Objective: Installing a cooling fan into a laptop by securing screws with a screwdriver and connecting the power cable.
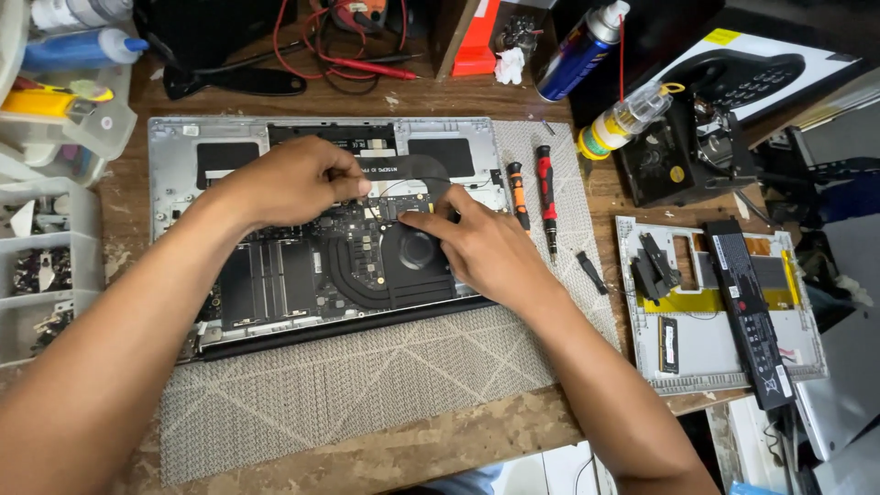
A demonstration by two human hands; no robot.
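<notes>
With the silver opened laptop (183,174) lying bottom-up on the grey woven mat (367,385) across the wooden desk (440,440), I am pinching a thin black cable with my left hand (293,179) while my right hand (477,243), fingers narrow, is pressing beside the round black fan (414,249); the cover is already off, the board remaining inside.

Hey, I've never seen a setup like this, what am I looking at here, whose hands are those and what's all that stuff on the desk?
This single picture comes from a camera worn on a person's head, looking down at their own bare hands. Both rest inside an opened laptop on a grey mat. The left hand pinches something small near the circuit board; what, I cannot tell. The right hand presses fingertips beside the round fan. Two screwdrivers lie to the right, then a removed cover with a long black battery. A spray can stands behind.
</notes>
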